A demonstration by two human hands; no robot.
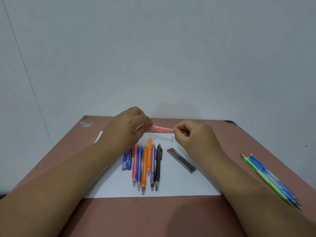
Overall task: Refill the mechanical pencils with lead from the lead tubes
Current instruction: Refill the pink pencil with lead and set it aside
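Note:
My left hand (125, 128) grips a pink mechanical pencil (160, 128), held level above the far part of a white paper sheet (179, 182). My right hand (191, 134) pinches at the pencil's right end with thumb and forefinger; what it pinches is too small to tell. A small clear cap (172, 138) lies on the sheet below that end. Several pencils (147, 165) lie side by side on the sheet, tips toward me. A blue lead tube (127, 159) lies left of them, partly under my left hand. A clear lead tube with a red cap (181, 160) lies to their right.
The brown table (153, 216) ends at a pale wall (153, 57). A second group of green and blue pencils (271, 180) lies on the table's right side, beyond my right forearm.

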